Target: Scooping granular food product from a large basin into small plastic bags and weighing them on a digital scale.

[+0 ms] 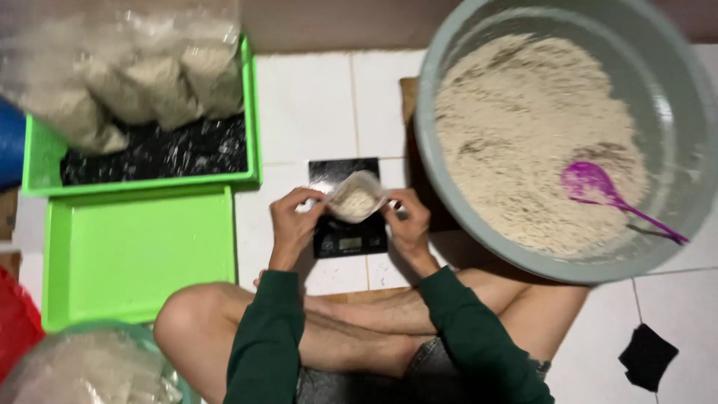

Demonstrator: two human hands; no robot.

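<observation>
We pinch the bag level over the scale, left hand and right hand gripping opposite edges, steady.

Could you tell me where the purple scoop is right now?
In the head view, the purple scoop lies on the pale grain inside the grey basin, far right of both hands.
</observation>
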